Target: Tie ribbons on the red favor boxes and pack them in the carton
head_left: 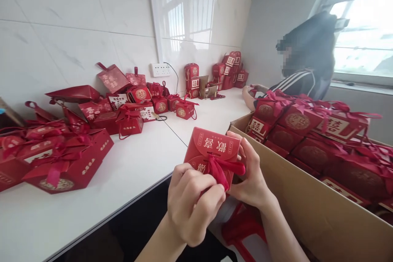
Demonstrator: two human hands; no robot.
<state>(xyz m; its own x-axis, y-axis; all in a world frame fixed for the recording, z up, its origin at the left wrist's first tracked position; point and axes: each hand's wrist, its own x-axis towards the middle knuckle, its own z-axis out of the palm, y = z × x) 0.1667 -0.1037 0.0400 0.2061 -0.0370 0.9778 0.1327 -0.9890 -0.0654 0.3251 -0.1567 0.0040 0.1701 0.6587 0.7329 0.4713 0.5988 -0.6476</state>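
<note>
A red gift box (201,141) with gold lettering is held up at the table's front edge. Its red ribbon (217,170) comes through a slot in the lid and forms a bow or loop. My left hand (195,200) is closed at the near side of the box, its fingers pinching the ribbon. My right hand (251,172) grips the box from the right, thumb below and fingers along the far edge. A ribbon loop sticks out toward that hand. The underside of the box and part of the ribbon are hidden by my left fingers.
A cardboard carton (294,184) full of ribboned red boxes (299,120) stands to my right. More red boxes (82,159) cover the left of the white table (147,151). A person (307,57) works by the window. A red stool (245,229) is below.
</note>
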